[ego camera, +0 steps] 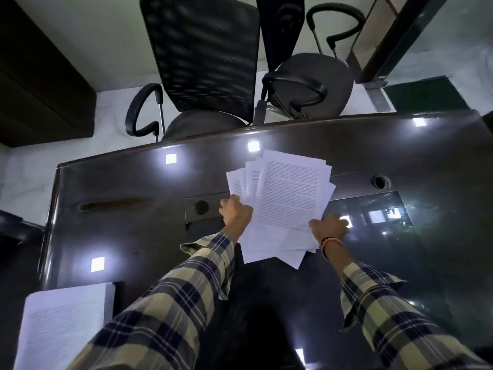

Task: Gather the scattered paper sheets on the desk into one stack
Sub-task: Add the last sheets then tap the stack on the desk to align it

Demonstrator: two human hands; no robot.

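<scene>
Both hands on the fanned paper sheets (288,198) over the dark counter (128,188): left hand (236,212) grips one edge, right hand (329,225) pinches the other.

A dark, glossy desk (128,236) carries the things, its polished top throwing back square ceiling lights, with a recessed panel holding a round grommet (201,206) near its middle and a second round cable hole (378,181) toward its far right. A loose, fanned bunch of printed paper sheets (288,198) lies on it near the middle. A separate stack of printed pages (61,327) rests at the desk's near left corner, well apart from the fanned sheets.
</scene>
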